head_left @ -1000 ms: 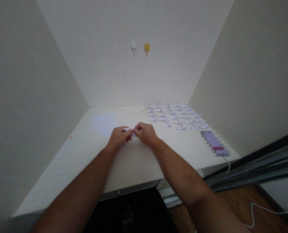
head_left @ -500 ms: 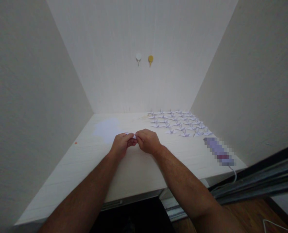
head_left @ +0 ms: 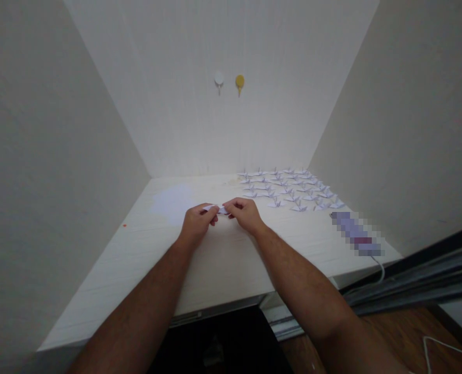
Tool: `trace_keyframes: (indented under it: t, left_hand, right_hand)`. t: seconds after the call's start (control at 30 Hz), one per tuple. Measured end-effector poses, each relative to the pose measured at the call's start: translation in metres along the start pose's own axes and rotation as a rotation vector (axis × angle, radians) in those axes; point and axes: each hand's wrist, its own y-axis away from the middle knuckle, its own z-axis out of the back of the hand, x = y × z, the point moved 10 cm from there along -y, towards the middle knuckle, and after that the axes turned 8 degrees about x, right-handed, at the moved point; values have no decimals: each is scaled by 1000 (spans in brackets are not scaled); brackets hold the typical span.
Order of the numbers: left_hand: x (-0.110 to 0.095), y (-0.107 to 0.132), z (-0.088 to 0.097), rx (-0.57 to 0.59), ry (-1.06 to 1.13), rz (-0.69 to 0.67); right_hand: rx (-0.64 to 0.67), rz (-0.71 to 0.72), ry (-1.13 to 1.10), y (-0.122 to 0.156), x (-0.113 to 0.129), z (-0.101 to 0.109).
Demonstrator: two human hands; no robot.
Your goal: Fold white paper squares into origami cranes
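**Folded white paper (head_left: 223, 211) pinched lengthwise between left hand (head_left: 196, 222) and right hand (head_left: 248, 214)**

Nearest, the two forearms (head_left: 304, 275) reach in over the front edge of the white table (head_left: 231, 265) and converge toward its middle.

Both hands grip the paper. The left thumb lies across it with fingers curled beneath; the right thumb and forefinger pinch the opposite end. Its long axis runs left to right, roughly parallel to the table's front edge. One part juts leftward past the left thumb; the right tip is hidden by fingers, so which end is which cannot be told. Whether it touches the tabletop is also unclear.

Half a second ago the fingertips met; now they stand slightly apart and more of the paper shows between them. The camera view has shifted a little too.

To the right lies a pixelated object (head_left: 351, 231) with a white cable (head_left: 382, 270). An orange speck (head_left: 124, 225) sits near the left edge. Farther back, rows of folded paper cranes (head_left: 292, 199) fill the table's right rear. Beyond, a white hook (head_left: 219, 78) and a yellow hook (head_left: 239, 81) hang on the back wall (head_left: 192, 124).
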Motion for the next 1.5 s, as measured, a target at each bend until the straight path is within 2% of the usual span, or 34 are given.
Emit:
trace_keyframes:
  t: [0.17,0.3,0.43,0.67,0.9,1.07,1.3,1.5]
  left_hand:
    - [3,2,-1,-17,102,32]
    - [15,1,-3,-21,211,74]
    - [18,1,-5,-19,256,83]
    - [11,5,-7,2,239,103]
    - [14,3,-6,-2,239,98]
    - [15,4,-7,1,240,115]
    - [12,5,-4,-23,146,130]
    - [6,5,-7,16,87,84]
  right_hand:
    - [20,-41,-1,1,-1,-1]
    - [15,2,121,2,9,-1]
    - [9,47,240,4,17,2]
    - [13,94,296,5,18,0]
    - [39,56,196,1,9,0]
    - [36,42,209,2,9,0]
    - [21,58,287,4,13,-4]
    - [45,43,255,3,11,-4]
